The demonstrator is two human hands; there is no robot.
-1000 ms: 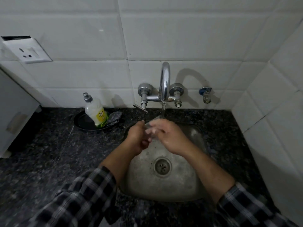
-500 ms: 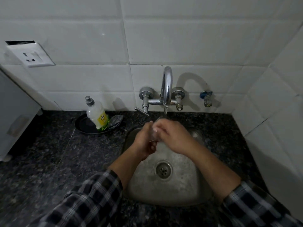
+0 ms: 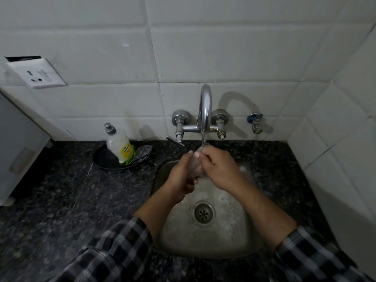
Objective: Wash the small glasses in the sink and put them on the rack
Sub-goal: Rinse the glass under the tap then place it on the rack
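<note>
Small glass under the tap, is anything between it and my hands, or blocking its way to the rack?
Nothing visible: the left hand and right hand both grip the small glass directly, under the tap, over the sink. The rack is out of view, so that path cannot be judged.

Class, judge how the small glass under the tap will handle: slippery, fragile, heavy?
Probably slippery: water from the tap runs over the small glass. Likely fragile: it looks clear. Seemingly light: left hand and right hand nearly hide it.
</note>
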